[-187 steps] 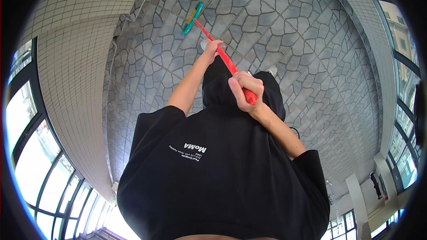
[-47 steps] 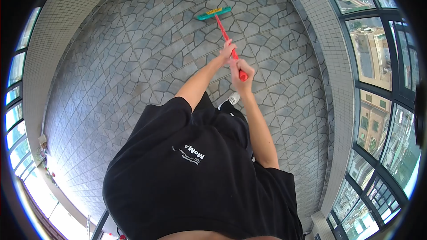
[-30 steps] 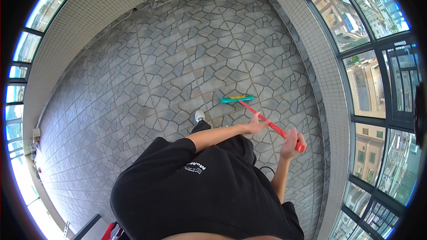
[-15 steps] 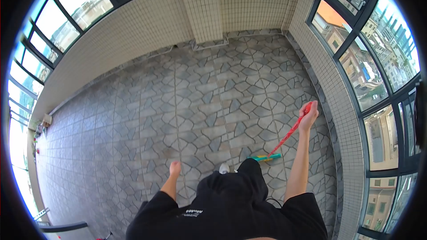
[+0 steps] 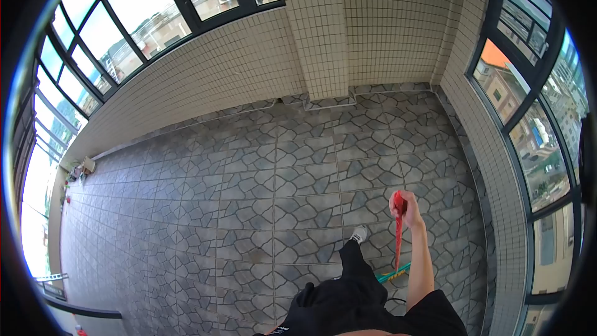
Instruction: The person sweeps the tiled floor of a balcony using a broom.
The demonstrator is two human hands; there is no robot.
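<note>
My right hand (image 5: 407, 208) is wrapped round the top of a red handle (image 5: 398, 242), which slants down to a green broom head (image 5: 393, 272) on the stone-patterned floor. The broom head lies to the right of my leg, partly hidden behind it. A white shoe (image 5: 359, 234) shows on the floor ahead of me, left of the handle. My left hand is out of the picture.
Tiled walls (image 5: 311, 37) rise ahead and on the right, with dark-framed windows (image 5: 522, 87) above. A pillar (image 5: 320, 43) juts out ahead. Small objects (image 5: 81, 169) stand by the far left wall. A dark rail (image 5: 84, 310) is at lower left.
My left hand has gone out of view. My right hand and the red handle now sit lower and further left in the view, the handle more upright. A foot has come forward.
</note>
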